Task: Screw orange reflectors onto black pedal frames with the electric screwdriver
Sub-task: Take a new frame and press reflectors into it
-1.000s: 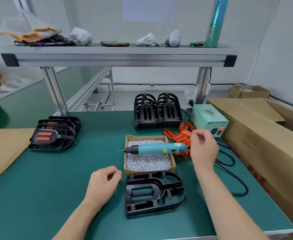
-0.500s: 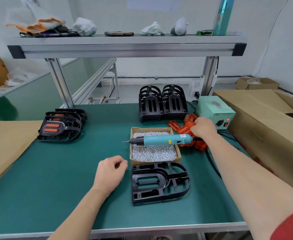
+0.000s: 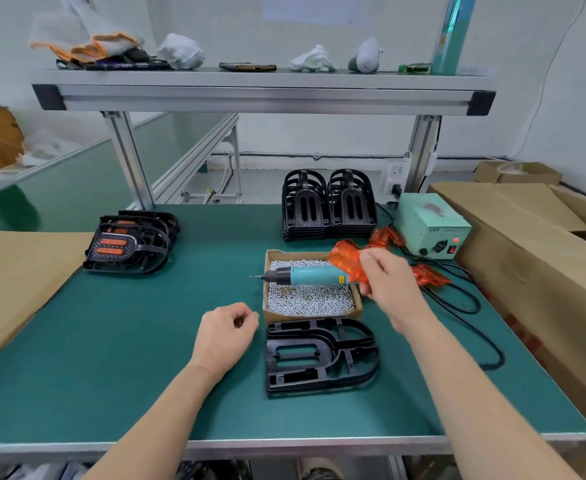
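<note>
1. Green bench mat [image 3: 111, 358] carries a cardboard screw box [image 3: 310, 299]; the electric screwdriver [image 3: 305, 275] lies across it.
2. Right hand [image 3: 385, 282] pinches an orange reflector [image 3: 347, 259] above the box's right edge.
3. Left hand [image 3: 227, 332] rests curled, empty as far as can be seen, left of the box; a black pedal frame [image 3: 319, 355] lies just in front of the box.

The orange plastic reflector [image 3: 348, 261] looks glossy and translucent; the black plastic pedal frame [image 3: 319, 355] is matt, the green bench top [image 3: 111, 341] smooth, perhaps rubber, the small silver screws [image 3: 308, 299] shiny metal.
</note>
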`<state>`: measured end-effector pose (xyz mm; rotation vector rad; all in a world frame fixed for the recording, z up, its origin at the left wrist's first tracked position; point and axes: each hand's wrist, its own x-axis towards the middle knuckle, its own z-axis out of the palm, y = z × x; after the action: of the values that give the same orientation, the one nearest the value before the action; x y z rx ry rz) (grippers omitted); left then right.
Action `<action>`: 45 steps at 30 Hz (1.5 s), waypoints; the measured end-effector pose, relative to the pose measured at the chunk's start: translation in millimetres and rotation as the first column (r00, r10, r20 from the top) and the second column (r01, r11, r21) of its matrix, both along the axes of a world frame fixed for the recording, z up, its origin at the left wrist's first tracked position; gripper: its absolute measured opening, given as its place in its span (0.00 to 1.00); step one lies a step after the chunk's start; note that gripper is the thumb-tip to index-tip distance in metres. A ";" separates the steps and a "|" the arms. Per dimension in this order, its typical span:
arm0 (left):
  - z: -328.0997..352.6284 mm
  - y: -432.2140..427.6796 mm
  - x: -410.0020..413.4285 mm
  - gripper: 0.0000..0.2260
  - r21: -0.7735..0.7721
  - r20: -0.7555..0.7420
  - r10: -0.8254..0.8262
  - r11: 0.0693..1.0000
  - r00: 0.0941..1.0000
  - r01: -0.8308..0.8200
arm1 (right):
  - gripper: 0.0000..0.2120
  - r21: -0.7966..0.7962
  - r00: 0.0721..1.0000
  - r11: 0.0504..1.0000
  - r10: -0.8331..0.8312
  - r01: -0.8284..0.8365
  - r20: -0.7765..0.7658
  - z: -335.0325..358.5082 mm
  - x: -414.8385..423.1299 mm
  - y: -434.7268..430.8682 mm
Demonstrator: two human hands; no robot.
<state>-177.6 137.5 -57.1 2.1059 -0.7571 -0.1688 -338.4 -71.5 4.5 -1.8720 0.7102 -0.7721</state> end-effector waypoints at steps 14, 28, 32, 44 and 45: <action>33.8 2.1 -39.4 0.22 -0.388 -0.181 -0.321 0.892 0.930 0.232 | 0.14 0.181 0.982 0.968 0.184 -0.173 -0.042 -14.7 3.9 59.8; 45.9 8.8 -43.1 0.19 -0.379 -0.252 -0.394 0.880 0.884 0.284 | 0.13 0.227 0.951 0.935 0.299 -0.274 -0.084 -16.5 -2.2 71.5; 43.0 6.4 -45.9 0.21 -0.408 -0.271 -0.377 0.878 0.885 0.249 | 0.13 0.283 0.953 0.919 0.299 -0.274 -0.049 -15.2 -4.1 74.5; 33.3 0.2 -58.7 0.03 -0.422 -0.596 -0.150 0.894 0.789 -0.149 | 0.07 -0.002 0.963 0.975 0.219 -0.222 -0.158 -20.9 -2.2 87.8; 35.3 0.2 -56.1 0.05 -0.400 -0.543 -0.117 0.907 0.831 -0.133 | 0.06 -0.095 0.963 0.973 0.191 -0.211 -0.189 -19.9 -2.6 87.3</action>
<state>-233.7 137.7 -21.8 1.5206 -0.3790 -0.5422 -341.0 15.8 -15.4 -2.0998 0.5835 -0.5281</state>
